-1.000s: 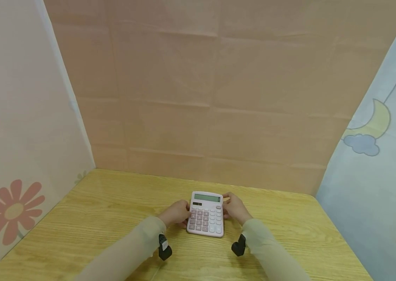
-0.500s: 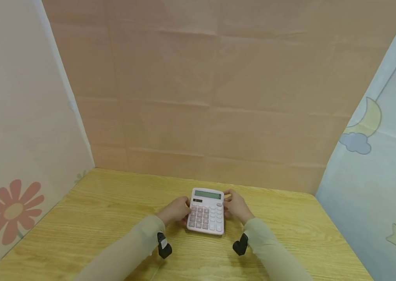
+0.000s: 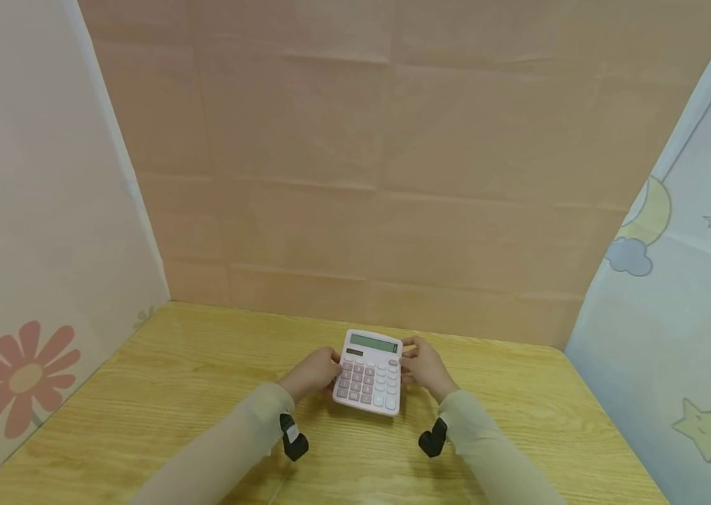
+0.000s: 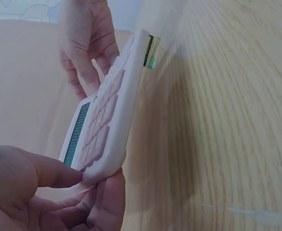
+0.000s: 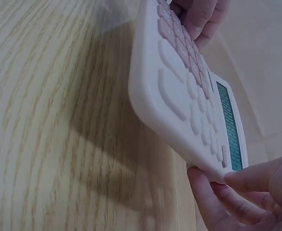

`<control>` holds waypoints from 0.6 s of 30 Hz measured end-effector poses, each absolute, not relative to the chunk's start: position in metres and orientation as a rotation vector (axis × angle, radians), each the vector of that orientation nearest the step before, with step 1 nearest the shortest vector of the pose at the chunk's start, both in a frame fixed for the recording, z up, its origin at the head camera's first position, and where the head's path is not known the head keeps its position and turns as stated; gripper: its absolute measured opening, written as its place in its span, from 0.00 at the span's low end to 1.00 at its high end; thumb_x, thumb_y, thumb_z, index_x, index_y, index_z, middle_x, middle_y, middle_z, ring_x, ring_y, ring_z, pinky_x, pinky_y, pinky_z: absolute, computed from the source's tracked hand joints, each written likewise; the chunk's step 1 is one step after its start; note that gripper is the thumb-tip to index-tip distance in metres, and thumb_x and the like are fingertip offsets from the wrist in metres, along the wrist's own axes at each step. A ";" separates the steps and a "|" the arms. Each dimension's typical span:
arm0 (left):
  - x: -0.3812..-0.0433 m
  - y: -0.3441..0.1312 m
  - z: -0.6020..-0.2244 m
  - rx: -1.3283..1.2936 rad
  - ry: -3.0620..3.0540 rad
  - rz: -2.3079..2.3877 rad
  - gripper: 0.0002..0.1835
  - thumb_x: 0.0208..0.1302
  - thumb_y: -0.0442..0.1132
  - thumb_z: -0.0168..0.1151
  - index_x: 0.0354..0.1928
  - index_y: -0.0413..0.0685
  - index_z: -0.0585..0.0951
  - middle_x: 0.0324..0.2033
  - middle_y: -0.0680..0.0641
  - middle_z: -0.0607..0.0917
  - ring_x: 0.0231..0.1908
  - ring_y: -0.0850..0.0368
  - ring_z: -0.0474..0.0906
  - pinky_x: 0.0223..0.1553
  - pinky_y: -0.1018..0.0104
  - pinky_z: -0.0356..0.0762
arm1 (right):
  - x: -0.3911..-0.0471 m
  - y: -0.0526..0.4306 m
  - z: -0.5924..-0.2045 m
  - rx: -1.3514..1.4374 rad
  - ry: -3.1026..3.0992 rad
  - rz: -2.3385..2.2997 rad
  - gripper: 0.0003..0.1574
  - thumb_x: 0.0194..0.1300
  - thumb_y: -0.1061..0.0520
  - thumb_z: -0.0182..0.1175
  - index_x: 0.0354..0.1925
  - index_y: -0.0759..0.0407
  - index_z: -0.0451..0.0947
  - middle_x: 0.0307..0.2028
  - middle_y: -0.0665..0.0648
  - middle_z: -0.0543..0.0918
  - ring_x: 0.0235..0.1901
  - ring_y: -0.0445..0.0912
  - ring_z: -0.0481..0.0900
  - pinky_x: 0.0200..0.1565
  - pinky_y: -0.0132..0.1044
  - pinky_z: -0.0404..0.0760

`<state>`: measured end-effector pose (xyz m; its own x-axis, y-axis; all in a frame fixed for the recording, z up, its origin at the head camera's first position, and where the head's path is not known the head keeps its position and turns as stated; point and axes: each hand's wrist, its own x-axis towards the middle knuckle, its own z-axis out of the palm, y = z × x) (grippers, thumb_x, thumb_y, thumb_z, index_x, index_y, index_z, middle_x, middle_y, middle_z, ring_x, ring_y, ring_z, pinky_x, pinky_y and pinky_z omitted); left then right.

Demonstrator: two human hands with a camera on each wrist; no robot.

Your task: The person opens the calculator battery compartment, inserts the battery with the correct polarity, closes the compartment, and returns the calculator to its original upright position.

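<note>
A pink calculator [image 3: 369, 373] with a green display hangs just above the wooden table, tilted, its shadow beneath it in both wrist views. My left hand [image 3: 314, 373] grips its left edge; in the left wrist view the thumb lies on the front and the fingers curl under the calculator [image 4: 109, 125]. On the other side my right hand [image 3: 426, 368] pinches the right edge near the display, thumb on the front and fingers below, as the right wrist view shows. From the head view, most of the fingers under the calculator are hidden.
The light wooden table [image 3: 217, 379] reaches back to a creased tan backdrop [image 3: 355, 175]. A flower-printed sheet [image 3: 46, 210] stands at the left, and a sheet with moon and stars [image 3: 677, 315] at the right. A black wrist camera [image 3: 293, 438] sits on the left sleeve.
Both hands have raised the calculator off the table, and it has shifted slightly up in the head view. It has also turned a little clockwise. The hands keep their hold.
</note>
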<state>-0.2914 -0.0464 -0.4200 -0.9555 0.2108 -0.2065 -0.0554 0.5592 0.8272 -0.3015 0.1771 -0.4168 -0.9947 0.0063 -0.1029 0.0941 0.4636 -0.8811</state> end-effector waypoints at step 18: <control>-0.295 -0.050 -0.423 0.017 2.277 1.639 0.09 0.67 0.33 0.54 0.39 0.34 0.81 0.27 0.47 0.82 0.26 0.60 0.77 0.25 0.71 0.76 | -0.302 0.180 -0.419 0.094 2.551 -1.677 0.24 0.68 0.70 0.52 0.61 0.67 0.64 0.44 0.67 0.77 0.36 0.51 0.82 0.37 0.47 0.85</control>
